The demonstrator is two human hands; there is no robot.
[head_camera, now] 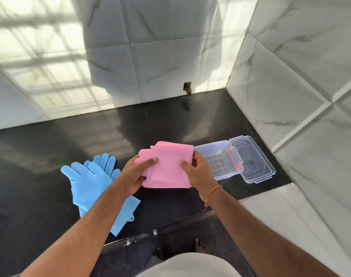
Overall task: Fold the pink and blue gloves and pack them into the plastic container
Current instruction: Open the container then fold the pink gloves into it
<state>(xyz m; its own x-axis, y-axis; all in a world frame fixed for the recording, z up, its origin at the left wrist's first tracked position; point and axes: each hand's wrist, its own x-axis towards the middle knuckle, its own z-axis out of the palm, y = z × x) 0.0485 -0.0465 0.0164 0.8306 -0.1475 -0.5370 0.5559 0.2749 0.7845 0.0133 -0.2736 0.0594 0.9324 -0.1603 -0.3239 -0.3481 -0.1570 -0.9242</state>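
pink gloves (166, 166) folded, pinched between both hands' fingers (150, 161)

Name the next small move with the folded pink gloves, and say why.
Probably carry the pink gloves right and lower them into the plastic container. They look folded, both the left hand and right hand grip them, and the container stands open just beside them.
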